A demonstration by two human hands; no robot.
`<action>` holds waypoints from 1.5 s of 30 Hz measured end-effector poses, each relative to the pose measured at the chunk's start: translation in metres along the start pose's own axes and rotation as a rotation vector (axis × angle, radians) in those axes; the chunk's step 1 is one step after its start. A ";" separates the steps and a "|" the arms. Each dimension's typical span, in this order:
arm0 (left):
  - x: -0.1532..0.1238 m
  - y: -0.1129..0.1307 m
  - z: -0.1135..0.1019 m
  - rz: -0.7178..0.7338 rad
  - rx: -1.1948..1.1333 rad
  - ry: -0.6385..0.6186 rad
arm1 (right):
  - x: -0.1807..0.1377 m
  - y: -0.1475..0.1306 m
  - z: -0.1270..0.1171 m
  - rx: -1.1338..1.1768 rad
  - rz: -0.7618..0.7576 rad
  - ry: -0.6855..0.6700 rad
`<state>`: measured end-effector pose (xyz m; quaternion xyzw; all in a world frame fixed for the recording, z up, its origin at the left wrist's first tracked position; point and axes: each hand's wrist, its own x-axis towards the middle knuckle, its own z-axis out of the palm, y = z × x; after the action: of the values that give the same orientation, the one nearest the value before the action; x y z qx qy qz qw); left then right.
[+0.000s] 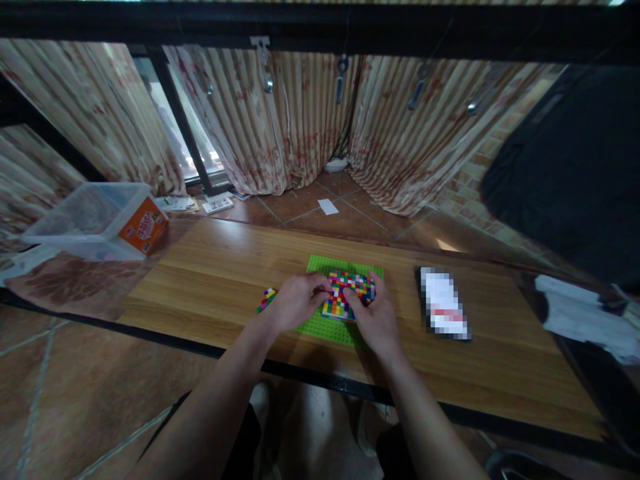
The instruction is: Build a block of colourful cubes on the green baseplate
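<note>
Bare forearms (pixel 210 395): ours both reached forward from the bottom of the view, over the near edge of a brown wood-grain tabletop (pixel 200 280).
Low block of many-coloured plastic bricks (pixel 350 283): it sat on a studded bright-green baseplate (pixel 320 327), between our left hand (pixel 296 301) and our right hand (pixel 378 316); whether it was locked onto the studs we could not tell.
Left hand: we had its thumb and fingers drawn together at the block's left side; whether they pinched a single brick was too small for us to see.
Right hand: we had its thumb laid over the block's top and its fingers curved about the right side; it looked to steady the block, though we could not tell whether it truly gripped.
Hands to block: it lay rightward of our left fingertips and ahead of our right wrist, slightly left. Our right hand was nearer its middle; our left met only its edge. Partly covered, its outline showed us no clear long axis.
Loose coloured bricks (pixel 267 299): these lay just left of our left hand, beside the baseplate.
Dark-edged flat oblong with a pixelated face (pixel 445 303): it lay right of our right hand, apart from the baseplate.
</note>
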<state>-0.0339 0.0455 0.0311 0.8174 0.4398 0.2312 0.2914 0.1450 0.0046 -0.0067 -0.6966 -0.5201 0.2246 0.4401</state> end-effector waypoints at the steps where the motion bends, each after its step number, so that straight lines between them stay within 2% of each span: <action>1: 0.001 0.001 0.001 -0.005 0.005 0.001 | 0.000 0.000 0.000 0.000 -0.002 0.000; 11: 0.003 -0.001 0.012 -0.058 -0.075 0.103 | -0.002 -0.001 0.000 -0.017 -0.013 0.001; 24: 0.002 0.002 0.016 -0.110 -0.112 0.137 | -0.001 -0.020 0.009 -0.139 0.041 0.047; 39: 0.004 0.002 0.023 -0.170 -0.238 0.203 | 0.000 -0.028 0.010 -0.168 0.088 0.049; 45: 0.004 0.000 0.026 -0.164 -0.302 0.212 | -0.001 -0.023 0.010 -0.152 0.063 0.049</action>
<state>-0.0157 0.0420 0.0126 0.6969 0.4937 0.3548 0.3805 0.1246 0.0093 0.0071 -0.7493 -0.5025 0.1815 0.3913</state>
